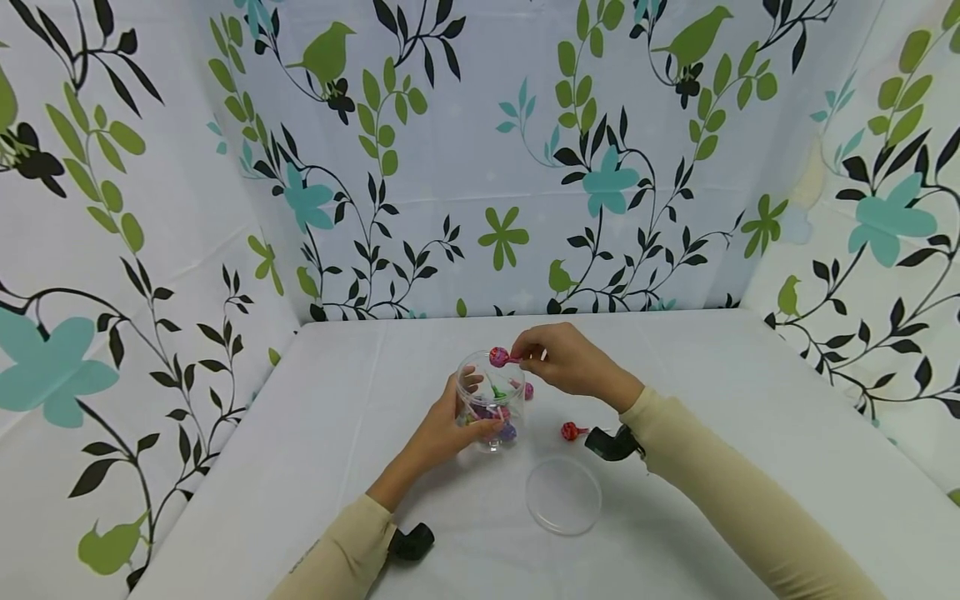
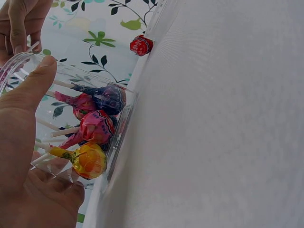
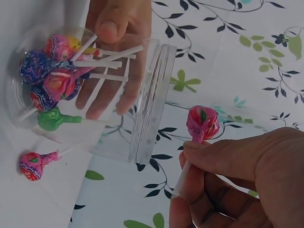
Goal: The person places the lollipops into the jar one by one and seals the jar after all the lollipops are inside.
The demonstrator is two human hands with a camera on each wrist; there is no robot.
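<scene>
A clear plastic jar (image 1: 491,392) stands on the white table, with several wrapped lollipops (image 3: 57,76) in pink, blue, yellow and green inside. My left hand (image 1: 450,425) grips the jar round its side, thumb in front and fingers behind. Just above the jar's open mouth, my right hand (image 1: 566,360) pinches a pink lollipop (image 3: 203,122) by its white stick, the candy end pointing toward the jar. In the right wrist view another pink lollipop (image 3: 32,166) lies on the table beside the jar. A red lollipop (image 1: 572,431) lies below my right hand.
A round clear lid (image 1: 564,496) lies flat on the table, nearer than the jar. White cloth covers the table (image 1: 360,375). Patterned curtains (image 1: 450,167) with leaves and birds hang behind and on both sides. Black devices (image 1: 411,543) are strapped at both wrists.
</scene>
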